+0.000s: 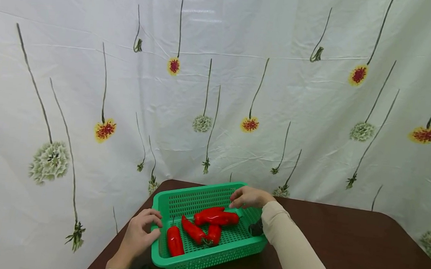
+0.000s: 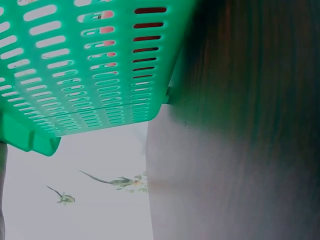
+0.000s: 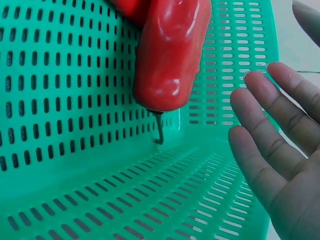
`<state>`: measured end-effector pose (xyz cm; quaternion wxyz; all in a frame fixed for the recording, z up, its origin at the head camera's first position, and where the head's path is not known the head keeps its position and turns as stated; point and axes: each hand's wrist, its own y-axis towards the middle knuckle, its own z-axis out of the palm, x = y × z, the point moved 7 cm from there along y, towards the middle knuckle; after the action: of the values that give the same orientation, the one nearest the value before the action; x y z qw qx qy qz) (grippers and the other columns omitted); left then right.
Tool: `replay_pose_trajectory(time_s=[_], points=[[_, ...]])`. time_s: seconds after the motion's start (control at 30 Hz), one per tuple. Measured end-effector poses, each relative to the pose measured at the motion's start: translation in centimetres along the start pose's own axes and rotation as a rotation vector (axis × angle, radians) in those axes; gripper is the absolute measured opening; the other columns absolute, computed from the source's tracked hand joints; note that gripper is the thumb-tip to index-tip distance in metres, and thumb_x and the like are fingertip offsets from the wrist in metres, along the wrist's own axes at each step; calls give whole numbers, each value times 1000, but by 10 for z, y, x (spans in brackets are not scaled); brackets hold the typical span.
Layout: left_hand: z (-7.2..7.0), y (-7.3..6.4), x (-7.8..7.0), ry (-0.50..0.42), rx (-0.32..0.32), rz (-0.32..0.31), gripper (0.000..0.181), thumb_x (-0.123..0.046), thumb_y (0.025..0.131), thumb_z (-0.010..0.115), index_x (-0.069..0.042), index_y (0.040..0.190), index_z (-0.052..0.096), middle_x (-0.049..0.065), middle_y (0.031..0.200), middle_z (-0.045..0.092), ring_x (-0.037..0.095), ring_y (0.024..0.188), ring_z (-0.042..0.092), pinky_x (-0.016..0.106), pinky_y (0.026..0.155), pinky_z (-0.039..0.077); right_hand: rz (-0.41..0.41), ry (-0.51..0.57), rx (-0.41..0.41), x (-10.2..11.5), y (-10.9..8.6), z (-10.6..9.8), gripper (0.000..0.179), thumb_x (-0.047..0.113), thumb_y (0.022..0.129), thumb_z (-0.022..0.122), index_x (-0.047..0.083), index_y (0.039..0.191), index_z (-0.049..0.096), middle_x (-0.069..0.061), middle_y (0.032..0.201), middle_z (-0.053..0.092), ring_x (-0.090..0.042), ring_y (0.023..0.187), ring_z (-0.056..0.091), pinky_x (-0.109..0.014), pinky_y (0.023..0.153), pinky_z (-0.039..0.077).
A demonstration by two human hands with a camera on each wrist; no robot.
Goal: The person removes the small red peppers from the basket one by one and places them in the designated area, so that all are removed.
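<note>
Several red peppers (image 1: 194,231) lie in a green plastic basket (image 1: 210,250); one sits apart at the left end, the others bunch together in the middle. My right hand (image 1: 250,197) is over the basket's far right part. In the right wrist view its fingers (image 3: 265,167) are spread and hold nothing, beside a red pepper (image 3: 170,55) with a dark curled stem. My left hand (image 1: 141,232) is at the left rim, fingers loosely bent; whether it touches the rim I cannot tell. The left wrist view shows mainly the basket's slotted outer wall (image 2: 120,107).
The basket stands on a dark brown table (image 1: 339,245), which extends to the right. Behind it hangs a white cloth (image 1: 238,35) printed with flowers. A small black object (image 1: 256,228) shows near my right wrist, over the basket's right end.
</note>
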<state>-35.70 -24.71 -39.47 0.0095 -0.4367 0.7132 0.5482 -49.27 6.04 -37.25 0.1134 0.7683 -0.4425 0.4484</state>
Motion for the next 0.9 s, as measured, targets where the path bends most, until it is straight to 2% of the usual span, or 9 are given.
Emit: replay_pose_trajectory(time_s=[0.1,0.2,0.4,0.6,0.9], points=[[0,0,-1,-8,14,-10,32,12,69,67,-20,70,68,4,93,69,12,91,61,28,75,51,10,-10,-8,-4,2,2,49,15,93,67,-9,134,55,-16,128,62,-44,126,54,-56,110,40],[1,0,1,-4,26,-26,30,12,69,65,-18,70,68,5,92,69,10,91,60,28,75,51,14,-41,-15,-8,5,4,45,15,92,68,-8,130,57,-14,122,64,-43,122,57,-55,107,43],[2,0,3,8,44,-58,23,10,68,65,-13,70,69,7,93,70,7,91,59,29,75,50,20,-84,-21,-14,7,10,44,15,90,69,-6,128,60,-14,125,63,-27,109,62,-52,104,46],[2,0,2,16,41,-50,24,10,68,64,-14,69,68,8,93,69,9,92,59,30,75,51,47,-101,-15,-17,8,17,42,16,90,71,-4,127,62,-17,132,60,-27,116,61,-53,104,46],[2,1,1,16,50,-61,24,10,70,64,-14,69,68,8,94,70,10,93,59,31,77,52,61,-109,-38,-19,12,20,40,14,89,72,-3,124,63,-15,131,61,-30,121,58,-52,104,47]])
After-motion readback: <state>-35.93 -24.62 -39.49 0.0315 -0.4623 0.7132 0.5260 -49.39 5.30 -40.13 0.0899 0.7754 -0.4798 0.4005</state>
